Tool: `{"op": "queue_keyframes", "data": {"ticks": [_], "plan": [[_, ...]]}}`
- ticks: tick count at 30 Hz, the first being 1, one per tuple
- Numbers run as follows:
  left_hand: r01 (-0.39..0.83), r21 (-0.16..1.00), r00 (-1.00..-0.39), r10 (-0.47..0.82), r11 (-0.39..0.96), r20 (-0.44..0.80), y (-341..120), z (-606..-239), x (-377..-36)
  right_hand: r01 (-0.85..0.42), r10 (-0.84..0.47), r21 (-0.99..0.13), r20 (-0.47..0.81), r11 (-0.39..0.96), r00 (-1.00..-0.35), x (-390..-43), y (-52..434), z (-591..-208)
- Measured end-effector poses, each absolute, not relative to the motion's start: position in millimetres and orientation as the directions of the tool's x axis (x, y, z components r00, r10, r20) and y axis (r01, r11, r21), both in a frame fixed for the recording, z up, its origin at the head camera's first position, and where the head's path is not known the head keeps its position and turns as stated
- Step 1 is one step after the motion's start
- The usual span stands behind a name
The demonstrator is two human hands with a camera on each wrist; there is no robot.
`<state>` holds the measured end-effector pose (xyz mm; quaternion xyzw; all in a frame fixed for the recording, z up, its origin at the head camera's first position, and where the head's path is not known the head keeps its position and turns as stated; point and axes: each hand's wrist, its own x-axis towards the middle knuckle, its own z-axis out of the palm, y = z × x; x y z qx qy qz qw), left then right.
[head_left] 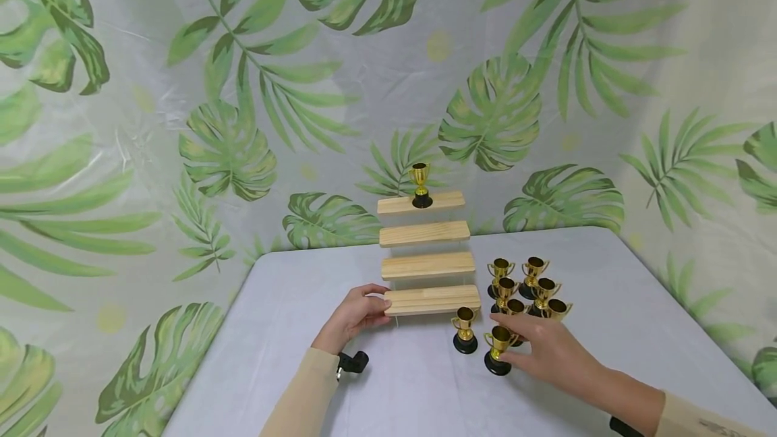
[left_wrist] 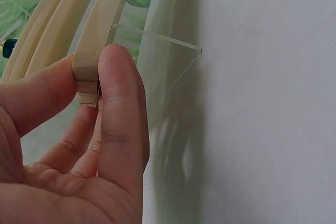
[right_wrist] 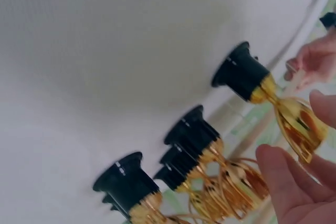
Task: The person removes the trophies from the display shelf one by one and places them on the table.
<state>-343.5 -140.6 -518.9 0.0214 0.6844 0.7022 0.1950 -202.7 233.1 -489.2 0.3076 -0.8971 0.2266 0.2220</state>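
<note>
My left hand (head_left: 358,315) pinches the left end of the lowest wooden shelf board (head_left: 432,299) between thumb and fingers, as the left wrist view shows close up. At the front right, my right hand (head_left: 546,346) is spread around a small gold trophy cup (head_left: 500,338), thumb on the near side and fingers on the far side. A gap shows between a fingertip and the cup in the right wrist view. This trophy's black base (right_wrist: 241,72) points toward the white tabletop. Just left of it stands another gold trophy (head_left: 465,322), upright before the stand.
Several more gold trophies (head_left: 534,268) stand in two rows right of the stand, partly behind my right hand. One trophy (head_left: 420,181) is on the top shelf (head_left: 388,206). Two middle shelves (head_left: 425,233) sit between. A leaf-patterned cloth (head_left: 364,86) hangs behind the white table (head_left: 273,302).
</note>
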Motion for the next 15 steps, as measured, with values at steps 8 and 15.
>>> {"op": "queue_keyframes", "data": {"ticks": [8,15], "plan": [[-0.247,0.969,-0.926,0.293,0.010,-0.239,-141.1,-520.1,-342.6,-0.655,-0.459,-0.244,0.543,0.715,-0.703,-197.1,234.7,-469.1],[-0.241,0.970,-0.927,0.296,-0.006,-0.229,-140.5,-518.1,-340.3,-0.635,-0.434,-0.263,0.542,0.726,-0.720,-197.7,234.0,-450.5]]}}
